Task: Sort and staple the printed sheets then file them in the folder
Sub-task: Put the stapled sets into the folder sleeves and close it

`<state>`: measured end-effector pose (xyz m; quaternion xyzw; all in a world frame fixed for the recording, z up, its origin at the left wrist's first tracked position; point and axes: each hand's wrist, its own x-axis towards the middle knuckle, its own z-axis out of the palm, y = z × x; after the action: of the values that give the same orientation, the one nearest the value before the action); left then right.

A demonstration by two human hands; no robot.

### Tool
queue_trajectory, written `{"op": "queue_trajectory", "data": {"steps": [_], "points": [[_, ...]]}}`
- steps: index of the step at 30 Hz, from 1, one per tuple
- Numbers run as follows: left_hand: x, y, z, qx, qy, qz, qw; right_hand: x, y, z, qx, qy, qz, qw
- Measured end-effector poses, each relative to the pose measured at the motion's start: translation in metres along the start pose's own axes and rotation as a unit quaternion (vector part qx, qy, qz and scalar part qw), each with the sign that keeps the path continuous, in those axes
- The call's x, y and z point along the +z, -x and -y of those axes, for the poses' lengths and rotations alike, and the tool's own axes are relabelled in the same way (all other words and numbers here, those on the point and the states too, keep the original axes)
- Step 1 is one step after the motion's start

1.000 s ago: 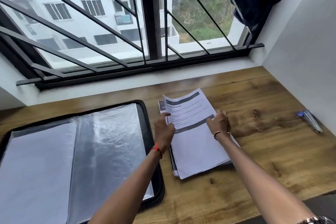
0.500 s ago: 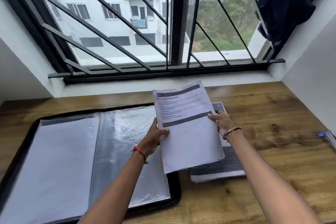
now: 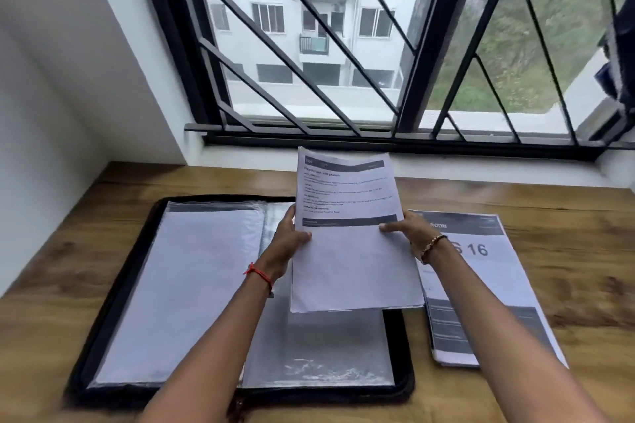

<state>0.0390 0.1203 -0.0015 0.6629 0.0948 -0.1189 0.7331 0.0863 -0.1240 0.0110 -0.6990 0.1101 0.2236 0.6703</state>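
Lifted leftward now, the sheets [image 3: 350, 237] hang over the folder [image 3: 213, 288], pinched by my left hand [image 3: 287, 244] and right hand [image 3: 409, 233] (long axis pointing away).

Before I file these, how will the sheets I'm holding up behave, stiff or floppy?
Probably floppy: the held sheets are thin paper, and the left hand and right hand grip opposite side edges. Likely light, since two side pinches alone carry them. They may fan apart; the bottom edges look slightly offset.
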Motion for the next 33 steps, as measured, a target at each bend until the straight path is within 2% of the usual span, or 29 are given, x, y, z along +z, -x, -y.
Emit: {"op": "queue_trajectory", "data": {"steps": [2,6,8,10,12,18,23,26,33], "points": [[-0.013,-0.004,-0.002,-0.002,-0.008,-0.006,1.0,0.01,-0.004,0.002,-0.008,0.015,0.006,1.0],[-0.026,-0.017,-0.004,-0.022,-0.037,-0.043,0.998,0.019,-0.008,0.009,-0.041,0.006,-0.049,0.998],[-0.036,-0.028,0.002,-0.006,-0.107,-0.093,0.99,0.014,-0.013,0.01,-0.057,-0.017,-0.063,0.996],[-0.047,-0.037,0.008,0.028,-0.225,-0.134,0.965,0.004,-0.019,0.01,-0.072,-0.036,-0.071,0.994],[-0.055,-0.044,0.013,0.05,-0.311,-0.135,0.939,-0.006,-0.027,0.01,-0.081,-0.056,-0.085,0.992],[-0.063,-0.074,0.021,0.091,-0.412,-0.102,0.901,-0.025,-0.042,0.012,-0.089,-0.122,-0.094,0.984],[-0.06,-0.093,0.021,0.124,-0.478,-0.091,0.865,-0.029,-0.059,0.009,-0.112,-0.171,-0.08,0.976],[-0.06,-0.098,0.021,0.139,-0.495,-0.12,0.85,-0.028,-0.065,0.008,-0.114,-0.198,-0.074,0.971],[-0.062,-0.101,0.024,0.178,-0.475,-0.17,0.845,-0.027,-0.07,0.019,-0.144,-0.243,-0.042,0.958]]}}
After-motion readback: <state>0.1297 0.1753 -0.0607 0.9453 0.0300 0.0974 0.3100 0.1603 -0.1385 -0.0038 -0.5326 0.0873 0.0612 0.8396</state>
